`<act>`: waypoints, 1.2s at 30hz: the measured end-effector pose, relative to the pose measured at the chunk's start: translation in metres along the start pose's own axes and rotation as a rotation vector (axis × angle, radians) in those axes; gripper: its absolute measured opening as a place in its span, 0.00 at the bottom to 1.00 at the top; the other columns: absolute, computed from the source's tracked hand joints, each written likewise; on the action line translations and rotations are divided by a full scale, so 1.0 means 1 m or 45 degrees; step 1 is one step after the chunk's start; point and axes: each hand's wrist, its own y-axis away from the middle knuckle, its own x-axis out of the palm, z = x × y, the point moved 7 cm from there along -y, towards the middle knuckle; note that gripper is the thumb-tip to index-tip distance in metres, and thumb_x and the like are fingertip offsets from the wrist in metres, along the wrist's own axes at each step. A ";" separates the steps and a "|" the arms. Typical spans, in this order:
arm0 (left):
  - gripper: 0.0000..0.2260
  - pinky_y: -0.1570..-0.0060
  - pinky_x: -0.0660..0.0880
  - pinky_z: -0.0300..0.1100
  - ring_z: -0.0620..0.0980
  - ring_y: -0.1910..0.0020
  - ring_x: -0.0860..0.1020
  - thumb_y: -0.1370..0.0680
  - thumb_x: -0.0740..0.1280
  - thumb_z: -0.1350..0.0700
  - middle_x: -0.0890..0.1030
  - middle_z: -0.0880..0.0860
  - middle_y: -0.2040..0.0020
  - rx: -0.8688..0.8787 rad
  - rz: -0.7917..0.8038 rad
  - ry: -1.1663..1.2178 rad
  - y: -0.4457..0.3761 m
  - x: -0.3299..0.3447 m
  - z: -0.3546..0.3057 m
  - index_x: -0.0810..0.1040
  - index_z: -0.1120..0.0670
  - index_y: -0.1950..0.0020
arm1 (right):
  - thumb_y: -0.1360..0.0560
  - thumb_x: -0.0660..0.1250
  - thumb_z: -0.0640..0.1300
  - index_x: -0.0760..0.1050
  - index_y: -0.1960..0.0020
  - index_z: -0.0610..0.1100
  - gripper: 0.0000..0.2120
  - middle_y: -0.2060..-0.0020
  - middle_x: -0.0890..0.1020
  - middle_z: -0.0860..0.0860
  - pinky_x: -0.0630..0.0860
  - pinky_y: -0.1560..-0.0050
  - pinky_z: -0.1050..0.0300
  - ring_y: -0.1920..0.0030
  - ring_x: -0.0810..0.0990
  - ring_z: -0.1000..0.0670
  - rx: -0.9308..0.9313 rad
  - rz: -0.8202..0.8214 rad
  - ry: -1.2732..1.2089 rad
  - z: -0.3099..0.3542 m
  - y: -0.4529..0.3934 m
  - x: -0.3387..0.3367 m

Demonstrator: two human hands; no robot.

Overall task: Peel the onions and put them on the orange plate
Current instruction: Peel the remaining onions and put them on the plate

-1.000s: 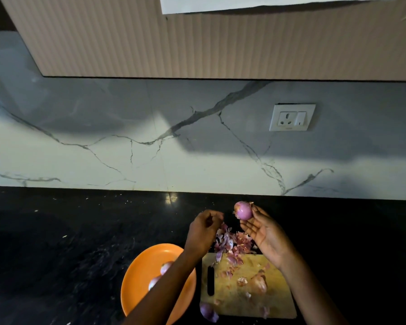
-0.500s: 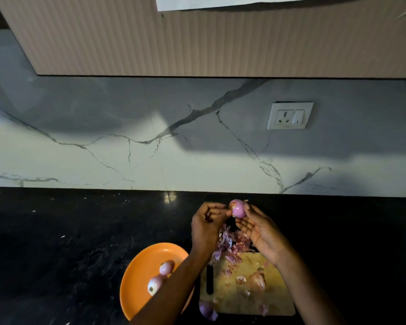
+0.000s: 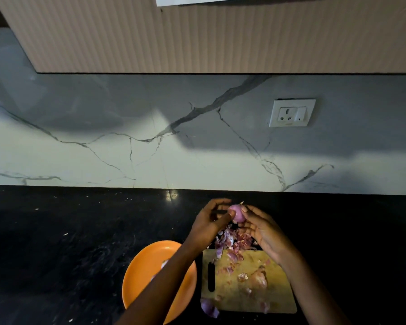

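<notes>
A small purple onion (image 3: 237,213) is held above the far end of the wooden cutting board (image 3: 274,299). My right hand (image 3: 263,231) grips it from the right with fingers curled round it. My left hand (image 3: 209,221) pinches at its left side with thumb and fingertips. The orange plate (image 3: 141,275) sits left of the board; my left forearm hides most of what lies on it. An unpeeled onion (image 3: 258,279) rests on the board.
A heap of purple onion skins (image 3: 234,242) lies at the board's far end, with scraps scattered over the board. An onion piece (image 3: 209,307) lies at the board's near left corner. Black countertop (image 3: 68,242) stretches left; marble wall with a socket (image 3: 291,113) behind.
My left hand has come from apart to pinching the onion's left side. Both hands and the onion sit slightly closer together than before.
</notes>
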 end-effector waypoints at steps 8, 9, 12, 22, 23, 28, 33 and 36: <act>0.13 0.48 0.78 0.38 0.46 0.46 0.83 0.23 0.71 0.65 0.84 0.50 0.46 -0.021 0.089 0.114 0.002 -0.002 -0.003 0.80 0.55 0.39 | 0.23 0.67 0.48 0.79 0.38 0.42 0.16 0.45 0.85 0.45 0.78 0.47 0.57 0.46 0.83 0.49 -0.018 0.043 0.168 0.001 0.000 0.000; 0.14 0.46 0.79 0.40 0.47 0.45 0.83 0.23 0.71 0.65 0.85 0.51 0.46 -0.013 0.091 0.130 0.003 -0.003 -0.002 0.80 0.55 0.39 | 0.23 0.66 0.48 0.79 0.38 0.42 0.16 0.44 0.85 0.45 0.78 0.47 0.57 0.46 0.83 0.49 -0.012 0.047 0.165 0.000 0.000 0.000; 0.14 0.43 0.79 0.44 0.50 0.44 0.83 0.23 0.71 0.65 0.85 0.52 0.46 -0.008 0.087 0.150 0.005 -0.004 0.000 0.80 0.54 0.39 | 0.23 0.66 0.47 0.79 0.37 0.41 0.17 0.44 0.85 0.44 0.78 0.48 0.57 0.46 0.83 0.48 0.003 0.054 0.160 -0.002 -0.002 -0.002; 0.12 0.47 0.79 0.40 0.52 0.44 0.83 0.20 0.66 0.65 0.85 0.56 0.45 -0.054 0.038 0.257 0.007 -0.006 0.007 0.78 0.60 0.37 | 0.18 0.62 0.43 0.79 0.38 0.42 0.12 0.51 0.87 0.48 0.78 0.52 0.61 0.54 0.85 0.53 0.003 0.076 0.185 0.000 -0.003 0.003; 0.12 0.45 0.79 0.41 0.52 0.44 0.83 0.20 0.67 0.63 0.84 0.56 0.45 -0.060 0.041 0.257 0.006 -0.005 0.006 0.78 0.59 0.37 | 0.19 0.63 0.43 0.79 0.38 0.42 0.12 0.51 0.87 0.48 0.78 0.53 0.61 0.54 0.85 0.54 0.002 0.074 0.182 0.000 -0.003 0.003; 0.11 0.46 0.80 0.43 0.51 0.46 0.83 0.23 0.72 0.64 0.84 0.56 0.46 -0.057 0.019 0.212 0.005 -0.006 0.004 0.79 0.55 0.42 | 0.23 0.67 0.48 0.80 0.38 0.41 0.17 0.46 0.86 0.44 0.78 0.53 0.62 0.51 0.85 0.53 -0.012 0.069 0.211 0.001 -0.005 0.005; 0.12 0.48 0.80 0.40 0.49 0.48 0.84 0.23 0.69 0.68 0.85 0.53 0.49 -0.021 0.011 0.236 0.008 -0.006 0.004 0.80 0.56 0.42 | 0.21 0.65 0.45 0.80 0.38 0.42 0.13 0.48 0.86 0.46 0.79 0.53 0.61 0.51 0.84 0.52 0.001 0.065 0.160 0.000 -0.006 0.002; 0.12 0.51 0.79 0.38 0.48 0.49 0.84 0.22 0.67 0.69 0.86 0.51 0.51 -0.001 -0.026 0.264 0.009 -0.008 0.005 0.80 0.57 0.42 | 0.20 0.65 0.45 0.79 0.38 0.42 0.14 0.47 0.86 0.44 0.78 0.53 0.61 0.51 0.84 0.52 0.000 0.074 0.154 0.000 -0.006 0.003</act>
